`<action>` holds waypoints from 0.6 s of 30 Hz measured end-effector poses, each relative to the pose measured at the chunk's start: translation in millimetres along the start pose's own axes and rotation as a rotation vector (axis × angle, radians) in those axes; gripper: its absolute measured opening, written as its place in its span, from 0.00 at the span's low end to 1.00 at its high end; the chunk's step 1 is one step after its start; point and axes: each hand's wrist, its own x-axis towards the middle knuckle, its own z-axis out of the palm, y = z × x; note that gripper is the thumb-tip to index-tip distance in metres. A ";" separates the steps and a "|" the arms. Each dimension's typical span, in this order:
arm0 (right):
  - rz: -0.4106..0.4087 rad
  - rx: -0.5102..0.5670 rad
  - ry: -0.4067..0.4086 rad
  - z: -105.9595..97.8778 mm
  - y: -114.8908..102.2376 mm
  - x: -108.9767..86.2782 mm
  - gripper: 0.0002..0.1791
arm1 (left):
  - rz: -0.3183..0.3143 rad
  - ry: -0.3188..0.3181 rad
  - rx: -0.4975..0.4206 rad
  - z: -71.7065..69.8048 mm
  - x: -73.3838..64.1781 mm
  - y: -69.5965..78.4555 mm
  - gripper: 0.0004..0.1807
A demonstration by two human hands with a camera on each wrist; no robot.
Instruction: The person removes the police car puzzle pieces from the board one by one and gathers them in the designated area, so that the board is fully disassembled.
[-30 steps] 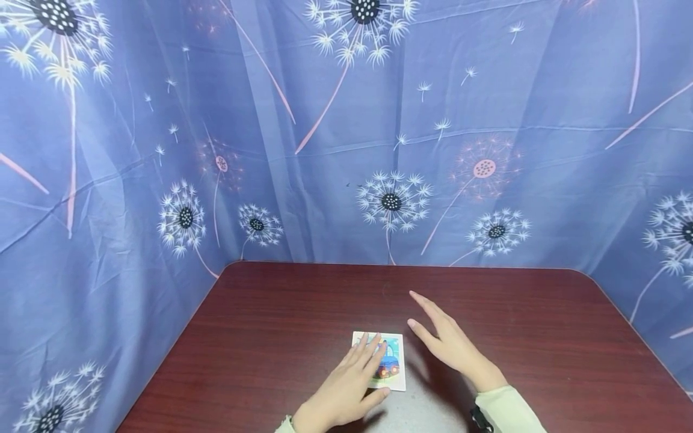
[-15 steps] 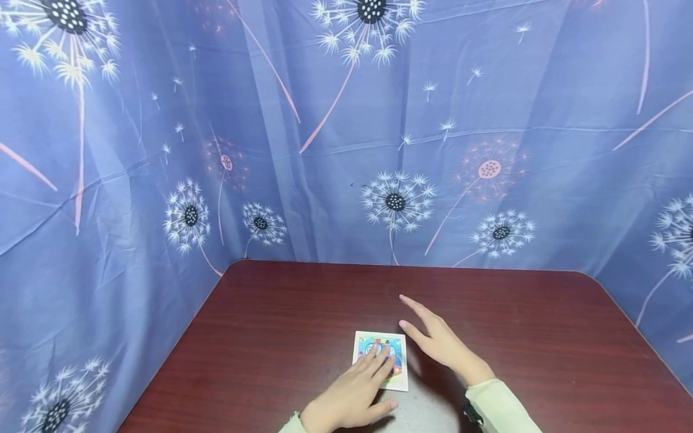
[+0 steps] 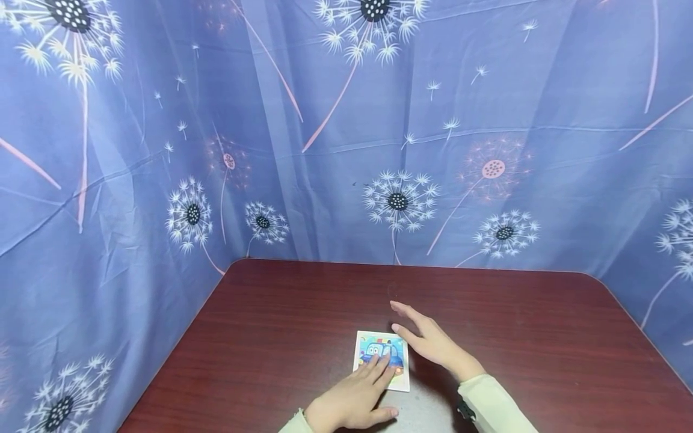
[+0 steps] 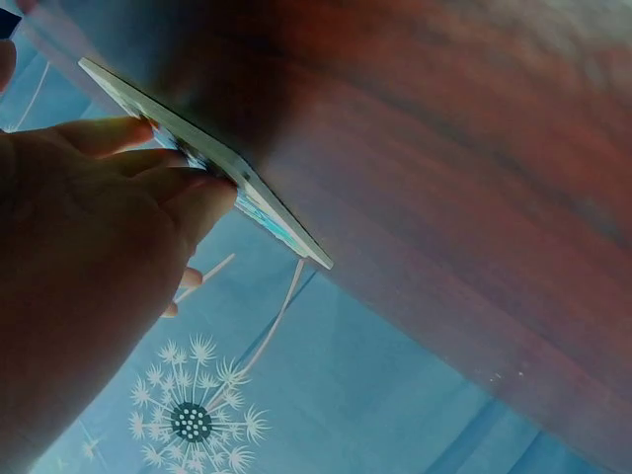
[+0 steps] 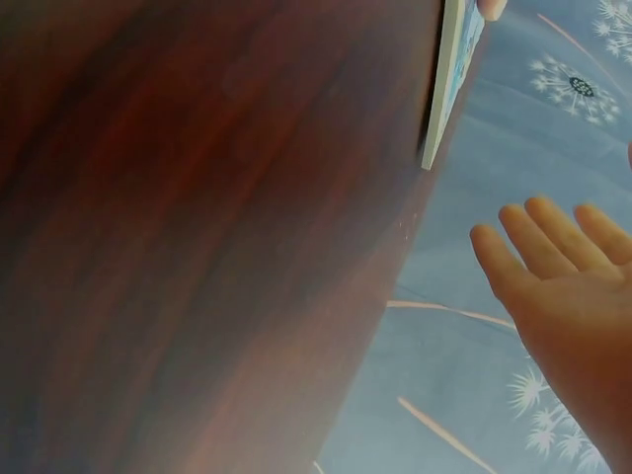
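Observation:
A small square picture board (image 3: 375,347) with a white border and a cartoon blue car lies flat on the table. My left hand (image 3: 354,397) rests its outstretched fingertips on the lower part of the picture, covering some of it. From the left wrist view, the fingers of the left hand (image 4: 109,217) meet the printed face of the board (image 4: 249,178), whose pale edge has some thickness. My right hand (image 3: 433,344) hovers just right of the board, fingers extended and thumb toward it. In the right wrist view the right hand (image 5: 568,272) holds nothing, apart from the board (image 5: 446,84).
The dark red wooden table (image 3: 271,313) has rounded far corners. A blue curtain (image 3: 325,198) with dandelion prints surrounds its back and sides. A dark band (image 3: 465,409) circles the right wrist by the pale sleeve (image 3: 495,406).
My left hand has slid a little back toward me over the board, uncovering more of the blue car. The right hand has drifted left, closer to the board's right edge.

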 end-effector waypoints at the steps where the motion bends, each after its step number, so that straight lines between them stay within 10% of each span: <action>1: -0.004 0.004 -0.007 1.0 0.3 1.3 0.30 | -0.001 -0.007 0.002 -0.1 -0.1 -0.2 0.41; 18: -0.071 0.179 -0.229 23.1 2.0 25.9 0.23 | 0.007 -0.076 0.006 -8.3 0.2 -1.2 0.40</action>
